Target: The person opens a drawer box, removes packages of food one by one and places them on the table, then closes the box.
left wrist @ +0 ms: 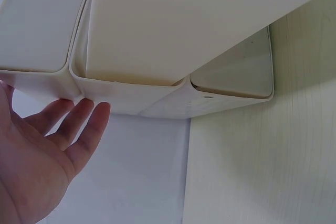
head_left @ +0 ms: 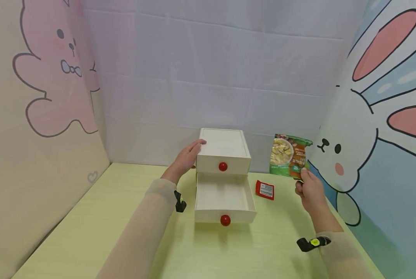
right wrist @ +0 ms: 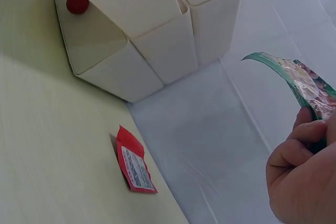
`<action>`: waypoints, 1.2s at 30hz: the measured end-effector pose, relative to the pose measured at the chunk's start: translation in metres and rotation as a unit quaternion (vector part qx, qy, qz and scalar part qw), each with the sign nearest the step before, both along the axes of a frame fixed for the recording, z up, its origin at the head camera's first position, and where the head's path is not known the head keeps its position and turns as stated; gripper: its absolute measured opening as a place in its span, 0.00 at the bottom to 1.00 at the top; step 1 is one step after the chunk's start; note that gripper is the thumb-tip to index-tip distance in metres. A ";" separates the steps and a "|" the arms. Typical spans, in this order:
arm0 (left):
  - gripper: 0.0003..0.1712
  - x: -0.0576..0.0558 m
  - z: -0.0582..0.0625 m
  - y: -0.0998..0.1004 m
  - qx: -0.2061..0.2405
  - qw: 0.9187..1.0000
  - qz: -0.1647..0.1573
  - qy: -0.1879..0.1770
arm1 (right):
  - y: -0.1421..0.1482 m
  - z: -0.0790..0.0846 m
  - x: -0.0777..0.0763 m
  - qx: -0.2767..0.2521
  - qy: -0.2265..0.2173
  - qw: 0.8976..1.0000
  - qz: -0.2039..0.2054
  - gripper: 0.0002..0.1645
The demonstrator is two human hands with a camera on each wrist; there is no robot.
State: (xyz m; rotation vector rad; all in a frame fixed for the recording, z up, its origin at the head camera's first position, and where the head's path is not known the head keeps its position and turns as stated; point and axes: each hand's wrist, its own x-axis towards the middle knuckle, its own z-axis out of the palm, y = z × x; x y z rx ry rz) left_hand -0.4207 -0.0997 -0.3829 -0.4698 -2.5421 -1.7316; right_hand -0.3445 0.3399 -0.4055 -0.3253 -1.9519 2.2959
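Note:
A white drawer cabinet [head_left: 223,142] with red knobs stands against the back wall. Its middle drawer [head_left: 224,193] is pulled out, while the drawer above it sits in place. My left hand [head_left: 187,158] rests on the cabinet's left side near the top; in the left wrist view, loosely extended fingers [left wrist: 93,132] touch that side wall. On the right, my right hand [head_left: 310,190] pinches a green and brown food packet [head_left: 287,155] by a lower corner, above the table. Printed on the packet is a bowl of food. In the right wrist view the packet [right wrist: 310,85] is partly cut off.
A small red packet [head_left: 265,190] with a white label lies on the pale table [head_left: 124,217], right of the cabinet. The lowest drawer's red knob [right wrist: 77,3] shows under the pulled-out drawer. Walls with cartoon prints enclose both sides, and a white sheet [head_left: 215,69] hangs behind.

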 end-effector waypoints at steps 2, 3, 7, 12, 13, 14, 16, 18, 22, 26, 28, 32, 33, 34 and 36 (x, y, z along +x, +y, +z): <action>0.30 0.000 0.000 0.000 -0.001 1.000 0.001 0.000 | 0.004 -0.004 -0.003 0.008 -0.013 1.000 -0.018 0.23; 0.30 0.000 0.000 0.000 0.000 1.000 0.002 0.000 | 0.006 -0.007 -0.005 0.014 -0.020 0.999 -0.027 0.23; 0.30 0.000 -0.001 0.001 0.003 1.000 0.005 -0.001 | 0.014 -0.017 -0.008 0.048 -0.036 0.997 -0.045 0.24; 0.29 0.000 -0.001 0.001 0.004 1.000 0.006 -0.001 | 0.025 -0.033 -0.013 0.091 -0.047 0.993 -0.058 0.29; 0.29 0.000 -0.001 0.001 0.003 1.000 0.006 0.000 | 0.027 -0.036 -0.015 0.097 -0.051 0.992 -0.062 0.30; 0.29 0.000 0.000 0.001 0.003 1.000 0.006 0.000 | 0.029 -0.040 -0.016 0.103 -0.054 0.991 -0.065 0.32; 0.30 0.001 0.000 0.002 0.002 1.000 0.005 0.000 | 0.033 -0.045 -0.017 0.113 -0.060 0.989 -0.068 0.33; 0.30 0.002 0.001 0.002 0.001 1.000 0.005 0.000 | 0.038 -0.051 -0.018 0.120 -0.067 0.988 -0.068 0.33; 0.30 0.002 0.001 0.001 0.001 1.000 0.005 -0.001 | 0.048 -0.060 -0.020 0.133 -0.074 0.987 -0.058 0.31; 0.30 0.001 0.000 0.001 -0.001 1.000 0.003 0.001 | 0.054 -0.068 -0.022 0.161 -0.094 0.981 -0.058 0.31; 0.30 0.000 -0.001 0.001 -0.001 1.000 0.002 0.002 | 0.056 -0.071 -0.023 0.171 -0.106 0.978 -0.062 0.31; 0.30 -0.002 -0.002 0.000 0.002 1.000 0.001 0.002 | 0.059 -0.078 -0.024 0.175 -0.120 0.974 -0.074 0.30; 0.30 -0.002 -0.002 0.000 0.004 1.000 0.001 0.001 | 0.060 -0.079 -0.025 0.174 -0.123 0.974 -0.075 0.30; 0.30 -0.002 -0.002 0.000 0.005 1.000 0.001 0.001 | 0.061 -0.081 -0.025 0.173 -0.126 0.974 -0.076 0.29; 0.29 -0.002 -0.002 0.000 0.008 1.000 0.002 -0.001 | 0.063 -0.084 -0.026 0.172 -0.129 0.974 -0.071 0.29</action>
